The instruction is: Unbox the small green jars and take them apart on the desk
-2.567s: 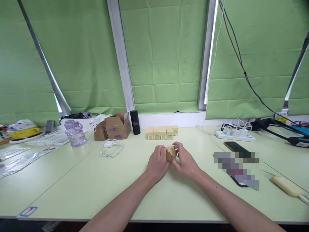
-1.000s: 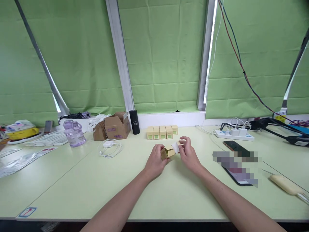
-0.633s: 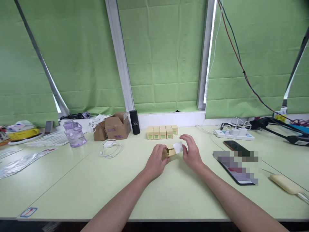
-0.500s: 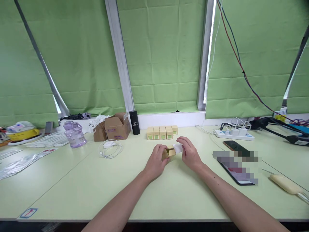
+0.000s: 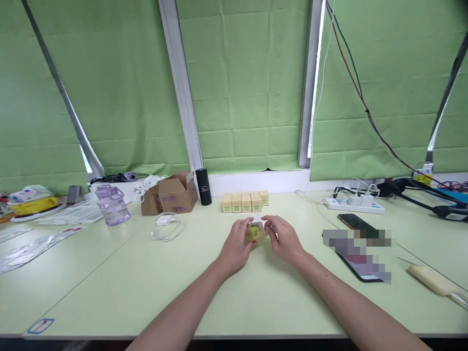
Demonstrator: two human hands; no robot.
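Note:
A small tan cardboard box (image 5: 256, 233) with a green patch and a white flap sits between my two hands at the middle of the pale green table (image 5: 146, 282). My left hand (image 5: 236, 243) grips its left side with curled fingers. Fingers of my right hand (image 5: 283, 237) pinch its right side and the flap. A row of several matching cream boxes with green labels (image 5: 244, 201) stands just beyond my hands.
A black cylinder (image 5: 203, 186), a brown carton (image 5: 171, 197), a coiled white cable (image 5: 166, 225) and a purple jug (image 5: 112, 204) stand to the left. A power strip (image 5: 355, 204), phones (image 5: 360, 248) and a cream-handled tool (image 5: 435, 282) lie to the right.
My right hand had pulled away with the white flap open; it has come back in and now presses the flap down onto the box, whose green side now shows.

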